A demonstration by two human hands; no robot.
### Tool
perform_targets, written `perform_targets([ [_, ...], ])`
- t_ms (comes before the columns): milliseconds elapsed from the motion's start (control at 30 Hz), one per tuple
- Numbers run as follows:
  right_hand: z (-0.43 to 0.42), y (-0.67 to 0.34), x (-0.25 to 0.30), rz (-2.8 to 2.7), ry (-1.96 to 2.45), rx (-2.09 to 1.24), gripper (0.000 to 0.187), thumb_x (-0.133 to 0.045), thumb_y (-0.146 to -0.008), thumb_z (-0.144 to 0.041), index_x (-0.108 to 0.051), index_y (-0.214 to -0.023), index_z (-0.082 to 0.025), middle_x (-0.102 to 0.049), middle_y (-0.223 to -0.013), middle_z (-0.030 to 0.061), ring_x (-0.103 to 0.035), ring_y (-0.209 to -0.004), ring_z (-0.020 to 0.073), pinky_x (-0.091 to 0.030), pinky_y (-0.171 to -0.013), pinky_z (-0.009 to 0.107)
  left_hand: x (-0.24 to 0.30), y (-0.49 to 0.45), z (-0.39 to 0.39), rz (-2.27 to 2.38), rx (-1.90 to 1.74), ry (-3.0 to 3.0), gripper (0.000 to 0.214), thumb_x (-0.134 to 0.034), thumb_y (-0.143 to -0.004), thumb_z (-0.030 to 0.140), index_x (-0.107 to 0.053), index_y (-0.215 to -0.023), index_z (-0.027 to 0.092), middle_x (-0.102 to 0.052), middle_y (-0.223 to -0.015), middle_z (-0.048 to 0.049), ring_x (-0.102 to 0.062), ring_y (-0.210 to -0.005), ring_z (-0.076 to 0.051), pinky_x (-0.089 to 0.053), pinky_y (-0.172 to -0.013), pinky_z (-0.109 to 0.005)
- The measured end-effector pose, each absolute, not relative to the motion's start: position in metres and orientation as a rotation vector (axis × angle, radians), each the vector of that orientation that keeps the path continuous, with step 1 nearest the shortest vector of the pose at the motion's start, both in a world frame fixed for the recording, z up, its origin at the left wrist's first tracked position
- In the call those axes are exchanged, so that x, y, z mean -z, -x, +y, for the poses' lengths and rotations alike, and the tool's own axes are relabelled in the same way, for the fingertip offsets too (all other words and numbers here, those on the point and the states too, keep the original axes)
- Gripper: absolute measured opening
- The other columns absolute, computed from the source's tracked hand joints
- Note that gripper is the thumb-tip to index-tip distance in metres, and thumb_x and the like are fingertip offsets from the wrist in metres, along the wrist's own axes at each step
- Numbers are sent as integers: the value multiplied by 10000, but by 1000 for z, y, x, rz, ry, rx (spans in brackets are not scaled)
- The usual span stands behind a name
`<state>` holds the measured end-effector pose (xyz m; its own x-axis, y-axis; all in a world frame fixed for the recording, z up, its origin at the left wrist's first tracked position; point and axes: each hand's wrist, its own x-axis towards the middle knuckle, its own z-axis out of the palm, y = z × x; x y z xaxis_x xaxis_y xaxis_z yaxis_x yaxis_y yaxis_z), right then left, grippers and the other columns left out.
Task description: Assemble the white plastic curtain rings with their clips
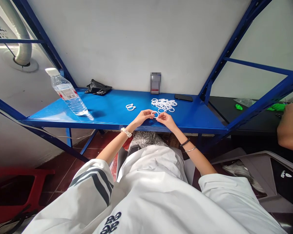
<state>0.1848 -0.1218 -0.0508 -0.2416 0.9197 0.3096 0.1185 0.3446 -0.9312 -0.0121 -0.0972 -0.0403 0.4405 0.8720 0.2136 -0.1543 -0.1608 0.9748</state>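
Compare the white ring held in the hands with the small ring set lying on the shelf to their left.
The held ring is pinched between the left hand and the right hand; the ring set lies untouched on the blue shelf. The held ring is a single loop; the ring set looks like two loops together. Both are white and alike in size.

— Where did the camera sit?
— On the person's head, in front of the blue shelf (107,107), above its board and close to its near edge.
— Which way did it face?
— Forward and down onto the shelf, with the wall (136,39) behind it at the top.
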Motion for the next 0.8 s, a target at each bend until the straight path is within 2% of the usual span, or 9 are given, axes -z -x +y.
perform_targets([
  [233,-121,-184,51,-1585,918,-1088,439,-793,-653,-538,-552,-810,-206,-671,-790,24,-664,-760,178,-555,-790,346,41,12,-97,640,-1033,-1378,449,-811,-688,477,-730,-930,108,-703,-838,-60,-613,-781,-151,-481,-832,-302],
  [467,-121,-184,51,-1579,906,-1127,462,-784,-668,-538,-575,-916,-209,-707,-796,30,-666,-735,171,-552,-795,349,42,13,-96,660,-1012,-1357,555,-825,-642,559,-748,-945,99,-723,-868,-83,-633,-788,-168,-498,-838,-320],
  [633,-122,-184,49,-1602,885,-1134,421,-781,-693,-512,-617,-915,-193,-717,-816,41,-671,-754,176,-547,-821,355,42,14,-96,662,-1013,-1372,571,-805,-668,571,-752,-984,98,-722,-857,-83,-626,-781,-166,-494,-818,-312],
  [800,-123,-182,49,-1639,905,-1123,420,-757,-713,-536,-634,-900,-180,-721,-802,52,-669,-735,177,-544,-785,339,43,13,-94,648,-1036,-1351,554,-813,-651,576,-757,-927,100,-700,-796,-58,-585,-702,-121,-483,-763,-278],
])
